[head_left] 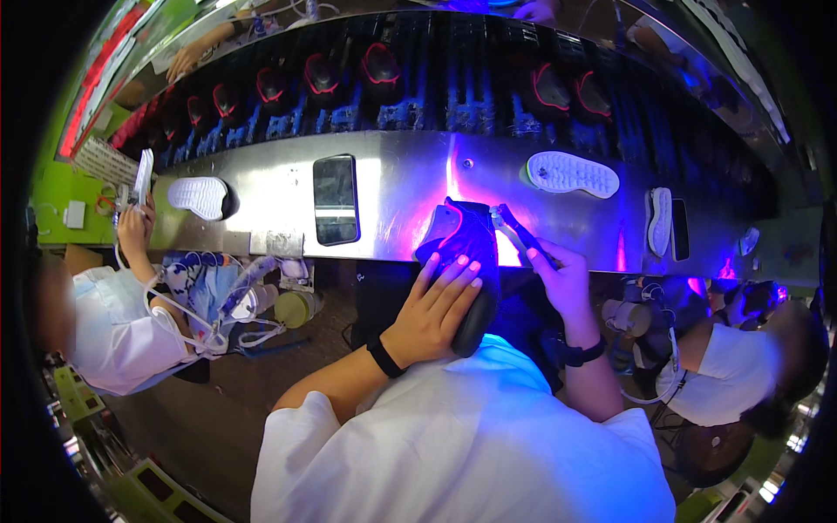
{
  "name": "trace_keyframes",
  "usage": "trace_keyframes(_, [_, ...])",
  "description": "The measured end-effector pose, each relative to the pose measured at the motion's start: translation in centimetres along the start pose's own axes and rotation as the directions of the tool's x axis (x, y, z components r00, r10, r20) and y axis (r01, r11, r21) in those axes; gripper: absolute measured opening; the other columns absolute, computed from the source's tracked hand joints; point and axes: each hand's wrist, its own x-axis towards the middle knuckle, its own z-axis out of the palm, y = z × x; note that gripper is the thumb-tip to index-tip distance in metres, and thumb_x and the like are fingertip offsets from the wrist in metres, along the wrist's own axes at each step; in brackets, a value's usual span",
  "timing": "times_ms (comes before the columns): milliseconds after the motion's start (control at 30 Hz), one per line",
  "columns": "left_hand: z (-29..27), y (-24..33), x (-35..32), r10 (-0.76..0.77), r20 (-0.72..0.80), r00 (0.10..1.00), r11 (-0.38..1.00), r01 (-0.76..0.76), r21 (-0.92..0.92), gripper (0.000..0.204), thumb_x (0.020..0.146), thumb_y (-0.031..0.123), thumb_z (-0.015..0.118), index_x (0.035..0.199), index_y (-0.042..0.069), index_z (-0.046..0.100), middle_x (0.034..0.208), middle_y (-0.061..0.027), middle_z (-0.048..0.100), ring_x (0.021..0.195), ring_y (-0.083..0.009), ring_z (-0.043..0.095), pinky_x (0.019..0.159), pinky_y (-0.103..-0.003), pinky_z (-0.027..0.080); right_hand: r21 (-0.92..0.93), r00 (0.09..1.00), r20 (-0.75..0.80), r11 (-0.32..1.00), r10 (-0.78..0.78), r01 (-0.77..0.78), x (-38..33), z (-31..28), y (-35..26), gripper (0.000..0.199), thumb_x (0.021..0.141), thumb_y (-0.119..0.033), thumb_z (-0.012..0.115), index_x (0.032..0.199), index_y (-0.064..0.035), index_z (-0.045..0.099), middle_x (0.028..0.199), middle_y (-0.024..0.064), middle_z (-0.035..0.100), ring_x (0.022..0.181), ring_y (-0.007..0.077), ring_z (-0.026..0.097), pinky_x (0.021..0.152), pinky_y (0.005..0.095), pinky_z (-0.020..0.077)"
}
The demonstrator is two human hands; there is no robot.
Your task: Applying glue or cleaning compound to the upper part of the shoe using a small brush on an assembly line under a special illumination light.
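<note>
The left hand (pixel 436 309) lies flat on a dark shoe (pixel 466 261), fingers spread over its side, pressing it at the near edge of the metal bench (pixel 392 183). Just right of the shoe, the right hand (pixel 562 283) grips a slim tool (pixel 516 231), its tip touching the shoe under violet light

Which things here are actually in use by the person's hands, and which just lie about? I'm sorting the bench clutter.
In use:
- black shoe upper, under the left hand
- slim tool, held in the right hand

Lying about:
- dark phone on the metal bench
- white sole beyond the shoe
- white sole at the left
</note>
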Motion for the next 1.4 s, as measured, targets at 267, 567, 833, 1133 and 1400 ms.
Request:
trace_keyframes(267, [0.0, -1.9, -1.0, 0.086, 0.008, 0.996, 0.996, -0.086, -0.022, 0.05, 0.082, 0.013, 0.069, 0.128, -0.003, 0.054, 0.138, -0.0226, 0.056, 0.134, -0.039, 0.05, 0.115, -0.063, 0.03, 0.037, 0.988, 0.139, 0.996, 0.069, -0.075, -4.4, -0.9, 2.0, 0.031, 0.092, -0.019, 0.073, 0.117, -0.0003, 0.071, 0.075, -0.0033, 0.062, 0.067, 0.0042, 0.054, 0.06, 0.0214, 0.042])
trace_keyframes(567, [-0.2, -2.1, -0.7, 0.153, 0.114, 0.982, 0.988, -0.156, 0.02, 0.053, 0.081, 0.012, 0.068, 0.13, -0.003, 0.056, 0.139, -0.0208, 0.055, 0.135, -0.0378, 0.05, 0.115, -0.062, 0.032, -0.135, 0.991, 0.081, 0.986, 0.108, -0.096, -2.6, -1.3, 0.0, 0.031, 0.093, -0.018, 0.072, 0.118, 0.0006, 0.07, 0.074, -0.0044, 0.058, 0.066, 0.0045, 0.05, 0.06, 0.0217, 0.0401])
trace_keyframes(833, [-0.6, -1.4, 0.2, 0.116, 0.104, 0.988, 0.993, -0.117, 0.002, 0.051, 0.082, 0.013, 0.063, 0.13, -0.004, 0.056, 0.142, -0.0205, 0.052, 0.138, -0.036, 0.046, 0.116, -0.061, 0.031, 0.046, 0.956, 0.223, 0.978, 0.188, -0.203, -8.1, -2.5, 1.2, 0.034, 0.093, -0.021, 0.072, 0.119, 0.0007, 0.07, 0.075, -0.0029, 0.063, 0.065, 0.0045, 0.054, 0.059, 0.022, 0.0424])
trace_keyframes(1133, [-0.2, 1.6, 3.0, 0.036, 0.113, 0.993, 0.997, -0.044, 0.067, 0.065, 0.079, 0.021, 0.067, 0.136, -0.006, 0.05, 0.14, -0.0234, 0.052, 0.136, -0.0363, 0.048, 0.115, -0.061, 0.026, 0.092, 0.967, 0.162, 0.973, 0.194, -0.211, -7.6, -4.1, -1.0, 0.032, 0.093, -0.018, 0.07, 0.12, 0.0, 0.07, 0.072, -0.0039, 0.06, 0.064, 0.0042, 0.053, 0.059, 0.0216, 0.0417])
trace_keyframes(1400, [0.2, 4.0, 6.7, -0.028, 0.153, 0.988, 0.994, 0.011, 0.105, 0.076, 0.072, 0.023, 0.075, 0.136, -0.008, 0.048, 0.14, -0.0249, 0.052, 0.134, -0.0367, 0.05, 0.116, -0.062, 0.025, 0.197, 0.978, 0.134, 0.963, 0.161, -0.186, -9.5, -6.3, -0.6, 0.03, 0.092, -0.017, 0.07, 0.117, 0.0001, 0.072, 0.072, -0.0026, 0.061, 0.064, 0.0051, 0.053, 0.059, 0.0228, 0.0431])
